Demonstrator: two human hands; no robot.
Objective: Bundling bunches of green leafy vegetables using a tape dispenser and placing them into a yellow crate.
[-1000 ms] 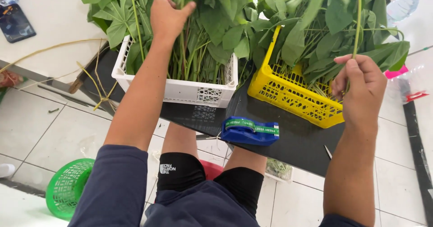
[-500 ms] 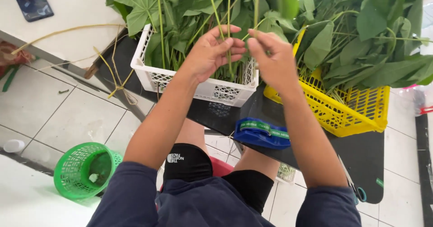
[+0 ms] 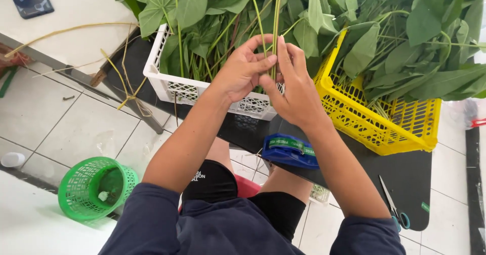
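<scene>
Black tabletop point(image 3: 405, 176), both hands point(image 3: 271, 77) pinched shut on green stems point(image 3: 276, 17) above white basket point(image 3: 167, 80).

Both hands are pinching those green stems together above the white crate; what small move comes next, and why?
Probably lower the stems toward the blue tape dispenser just below: left hand and right hand hold them gathered but unbound.
</scene>
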